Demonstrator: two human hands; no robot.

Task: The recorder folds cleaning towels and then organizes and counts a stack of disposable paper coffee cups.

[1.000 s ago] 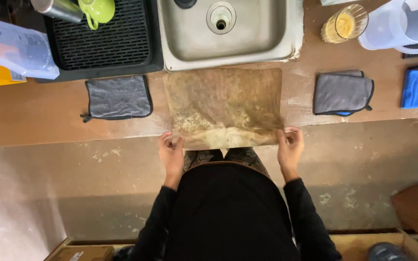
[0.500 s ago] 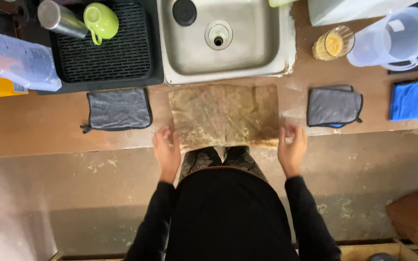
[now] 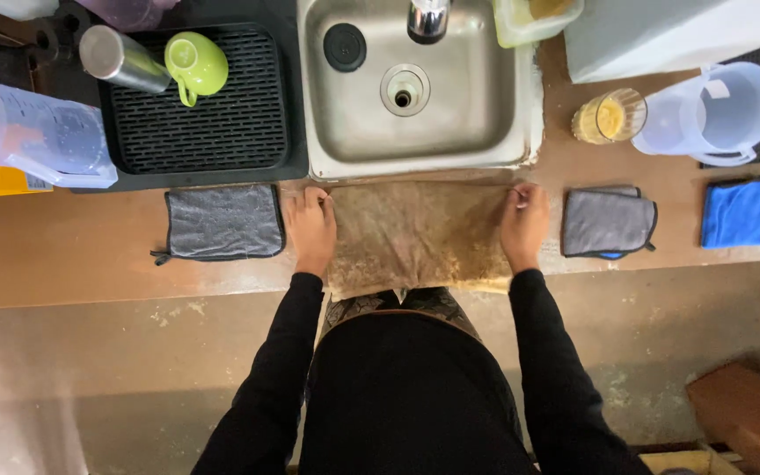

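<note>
Spanning the centre of the frame, a stained tan cloth [image 3: 415,236] now lies folded across the brown counter [image 3: 63,264], its far edge drawn up against the front rim of the steel sink [image 3: 494,132]; one second ago the same cloth lay longer, its near edge hanging at the counter's front, so the visible change is a fold away from the person that has shortened it.

Left to right: a clear plastic jug [image 3: 19,132] lies at the far left; a black drying mat [image 3: 204,123] carries a steel tumbler [image 3: 120,60] and a green cup [image 3: 195,63]; below it rests a grey cloth [image 3: 224,222]; the left hand [image 3: 311,227] lies just beside it, fingers curled on the tan cloth's upper-left corner, pinning rather than lifting; the right hand [image 3: 523,222] mirrors this at the upper-right corner, fingertips pinched on the edge; a second grey cloth [image 3: 607,222] follows, then a blue cloth [image 3: 741,213] at the far right; above these stand a glass of yellow liquid [image 3: 609,116] and a clear pitcher [image 3: 710,113].

Judged from the aligned corners, the fold appears nearly squared.
</note>
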